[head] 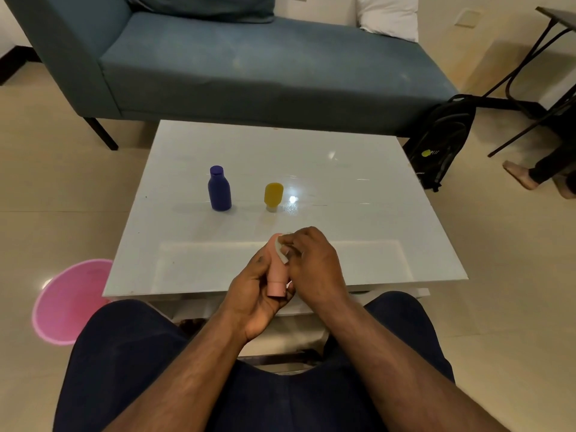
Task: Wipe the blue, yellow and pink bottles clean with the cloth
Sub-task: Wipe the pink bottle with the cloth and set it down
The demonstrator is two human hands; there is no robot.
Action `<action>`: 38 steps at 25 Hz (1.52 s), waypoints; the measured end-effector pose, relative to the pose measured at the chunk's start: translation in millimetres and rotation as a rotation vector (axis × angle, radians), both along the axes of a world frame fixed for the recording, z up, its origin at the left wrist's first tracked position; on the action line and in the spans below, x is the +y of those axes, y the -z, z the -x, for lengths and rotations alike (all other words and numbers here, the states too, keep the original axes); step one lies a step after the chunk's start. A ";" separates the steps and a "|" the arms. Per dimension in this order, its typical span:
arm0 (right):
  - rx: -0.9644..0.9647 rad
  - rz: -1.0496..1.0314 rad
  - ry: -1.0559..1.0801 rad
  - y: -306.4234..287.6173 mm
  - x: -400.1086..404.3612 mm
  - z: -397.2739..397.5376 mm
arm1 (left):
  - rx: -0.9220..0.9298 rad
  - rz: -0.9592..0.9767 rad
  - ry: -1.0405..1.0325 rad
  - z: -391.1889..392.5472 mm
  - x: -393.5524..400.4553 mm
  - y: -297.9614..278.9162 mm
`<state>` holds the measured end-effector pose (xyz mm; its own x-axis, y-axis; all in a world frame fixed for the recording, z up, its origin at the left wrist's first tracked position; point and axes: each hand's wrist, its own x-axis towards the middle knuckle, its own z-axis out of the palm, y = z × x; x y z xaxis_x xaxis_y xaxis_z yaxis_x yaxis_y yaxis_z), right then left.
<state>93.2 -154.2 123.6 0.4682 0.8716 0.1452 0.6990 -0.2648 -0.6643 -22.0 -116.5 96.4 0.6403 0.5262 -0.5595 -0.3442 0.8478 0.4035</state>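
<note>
Nearest us, over the near edge of the glossy white low table (358,194), our left hand (254,289) is wrapped around the small pink plastic bottle (277,275), holding it tilted with its cap end toward us. Our right hand (314,260) presses a small white folded cloth (282,252) against the bottle's upper right side, fingers pinched on the cloth, so both hands meet on the one bottle.

We judge the step in hand to be the wiping of the pink bottle. The next move probably calls for turning the bottle in the left hand so the cloth reaches the hidden side (we cannot see how clean it is), then setting it down on the table.

Farther off, near the table's middle, stand the yellow squeeze bottle (273,194), resting on its pale cap, and to its left the taller dark blue plastic bottle (219,190), upright; the two are apart and untouched.

By our count: three bottles, one of each colour, one cloth, one table. A pink plastic basin (67,302) sits on the floor to the near left.
</note>
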 end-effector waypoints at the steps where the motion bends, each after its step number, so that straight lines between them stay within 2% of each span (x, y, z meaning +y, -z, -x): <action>1: -0.009 0.006 -0.015 1.3 -4.9 5.2 | -0.008 0.017 -0.005 0.8 0.9 0.8; 5: -0.060 0.004 -0.123 5.8 -30.7 20.3 | -0.053 0.092 -0.046 0.7 3.3 2.9; 13: 0.232 -0.024 0.089 -7.3 -11.7 8.9 | -0.100 0.099 -0.008 2.3 7.9 0.8; 17: 0.252 -0.019 0.094 -4.9 -28.5 27.4 | -0.123 0.134 -0.040 1.9 10.0 0.5; 21: 0.293 -0.080 0.139 -14.2 -10.2 13.3 | -0.120 0.109 0.011 0.6 8.6 1.1; 26: 0.274 -0.027 0.058 -20.2 -11.4 24.0 | -0.069 -0.001 -0.028 2.6 8.4 3.7; 30: 0.191 -0.030 0.029 -13.6 -19.4 29.3 | 0.059 -0.080 -0.026 -0.4 3.3 5.0; 35: 0.111 -0.021 0.039 -15.7 1.9 11.5 | 0.124 -0.092 0.049 -0.5 -0.7 2.6; 38: -0.036 0.005 -0.040 -11.1 -4.8 24.4 | 0.116 -0.062 0.024 1.3 0.1 3.3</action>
<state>68.8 -159.0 134.7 0.4278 0.8901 0.1573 0.7326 -0.2395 -0.6371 -23.3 -116.4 93.1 0.5861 0.5474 -0.5974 -0.2721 0.8275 0.4912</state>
